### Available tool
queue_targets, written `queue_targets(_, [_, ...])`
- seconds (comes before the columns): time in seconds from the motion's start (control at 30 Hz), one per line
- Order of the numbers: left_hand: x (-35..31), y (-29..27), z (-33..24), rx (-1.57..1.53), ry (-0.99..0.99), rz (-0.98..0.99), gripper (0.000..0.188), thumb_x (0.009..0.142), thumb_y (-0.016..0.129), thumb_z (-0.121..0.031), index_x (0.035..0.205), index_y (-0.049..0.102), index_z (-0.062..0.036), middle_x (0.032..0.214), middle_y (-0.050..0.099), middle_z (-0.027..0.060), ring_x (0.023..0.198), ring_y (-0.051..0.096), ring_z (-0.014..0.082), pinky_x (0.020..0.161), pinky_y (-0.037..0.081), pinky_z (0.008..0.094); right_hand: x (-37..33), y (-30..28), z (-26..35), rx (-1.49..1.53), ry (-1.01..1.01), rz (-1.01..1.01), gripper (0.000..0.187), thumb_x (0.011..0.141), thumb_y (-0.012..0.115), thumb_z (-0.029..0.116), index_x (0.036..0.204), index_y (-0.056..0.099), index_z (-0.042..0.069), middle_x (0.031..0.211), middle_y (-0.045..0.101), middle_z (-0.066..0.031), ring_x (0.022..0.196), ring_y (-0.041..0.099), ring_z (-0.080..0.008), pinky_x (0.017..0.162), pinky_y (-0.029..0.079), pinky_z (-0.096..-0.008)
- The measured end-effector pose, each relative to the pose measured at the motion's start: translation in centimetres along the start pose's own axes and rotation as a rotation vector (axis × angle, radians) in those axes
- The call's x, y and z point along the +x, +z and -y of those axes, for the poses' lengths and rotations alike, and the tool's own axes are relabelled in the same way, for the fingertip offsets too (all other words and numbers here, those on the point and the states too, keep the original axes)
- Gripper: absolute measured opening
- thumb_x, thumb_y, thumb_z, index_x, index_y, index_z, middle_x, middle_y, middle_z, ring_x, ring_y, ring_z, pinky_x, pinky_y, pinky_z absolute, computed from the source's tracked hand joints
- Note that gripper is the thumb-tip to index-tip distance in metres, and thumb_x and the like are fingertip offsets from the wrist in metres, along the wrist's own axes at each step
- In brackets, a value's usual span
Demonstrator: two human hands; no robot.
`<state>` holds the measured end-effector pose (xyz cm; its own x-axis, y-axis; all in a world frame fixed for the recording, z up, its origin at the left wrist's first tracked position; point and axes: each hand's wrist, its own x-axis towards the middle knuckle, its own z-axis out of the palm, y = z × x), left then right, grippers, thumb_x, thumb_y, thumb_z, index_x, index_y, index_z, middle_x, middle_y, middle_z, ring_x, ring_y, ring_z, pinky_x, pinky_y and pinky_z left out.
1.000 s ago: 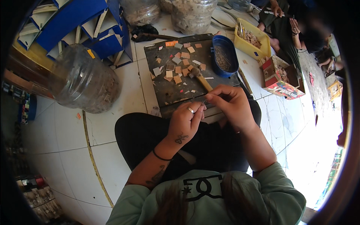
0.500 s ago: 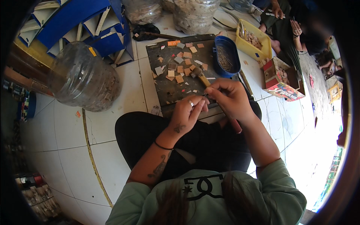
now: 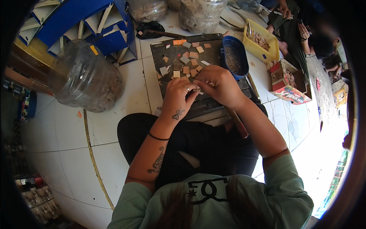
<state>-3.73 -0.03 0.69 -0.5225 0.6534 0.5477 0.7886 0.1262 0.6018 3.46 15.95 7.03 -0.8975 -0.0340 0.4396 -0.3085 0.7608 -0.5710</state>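
Observation:
My left hand (image 3: 175,95) and my right hand (image 3: 221,84) meet over a dark, worn board (image 3: 213,55). Fingertips of both are pinched closely together; whatever lies between them is too small or hidden to name. Small square chips (image 3: 185,60) in tan, pinkish and grey lie scattered on the board just beyond my fingers. Under my right forearm runs the handle of a hammer (image 3: 238,123), its head covered by my right hand. A blue oval tray (image 3: 240,74) holding thin nail-like pieces rests on the board's far right corner.
A yellow tub (image 3: 271,54) of chips and an open red box (image 3: 281,78) stand to the right. At left is a big clear plastic jar (image 3: 89,76) near a blue rack (image 3: 72,23). More jars (image 3: 202,15) stand behind the board. Another person's hand (image 3: 304,31) shows at upper right.
Both hands have moved left and farther over the board, still pinched together. My right hand now covers the hammer head and some chips that showed before.

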Motion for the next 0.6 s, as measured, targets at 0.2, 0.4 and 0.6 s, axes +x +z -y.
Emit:
queue_targets(0.2, [0.0,-0.2,0.1,0.014,-0.022,-0.005,0.013,0.075,0.076,-0.006,0.084,0.068,-0.0031,0.079,0.064,0.0082,0.085,0.060,0.0277,0.086,0.045,0.0415,0.7,0.6,0.4,-0.115,-0.169,0.041,0.010,0.076,0.072,0.008,0.083,0.068,0.003,0.074,0.060,-0.0099,0.075,0.061,-0.0303,0.069,0.051,-0.0410])
queue_targets(0.4, [-0.1,-0.2,-0.3,0.003,-0.058,-0.040,0.015,0.074,0.077,-0.007,0.084,0.068,-0.0040,0.080,0.066,0.0079,0.084,0.062,0.0273,0.084,0.046,0.0397,-0.2,0.5,0.3,0.068,0.125,0.068,0.007,0.080,0.072,0.005,0.086,0.070,0.002,0.078,0.064,-0.0106,0.073,0.065,-0.0259,0.067,0.053,-0.0355])
queue_targets(0.6, [-0.1,-0.1,-0.3,-0.021,-0.091,-0.004,0.015,0.074,0.078,-0.008,0.085,0.069,-0.0052,0.083,0.068,0.0072,0.085,0.063,0.0268,0.086,0.046,0.0395,-2.3,1.1,-0.3,0.250,0.255,-0.127,0.012,0.083,0.071,0.001,0.095,0.071,0.000,0.087,0.070,-0.0108,0.077,0.069,-0.0201,0.067,0.053,-0.0278])
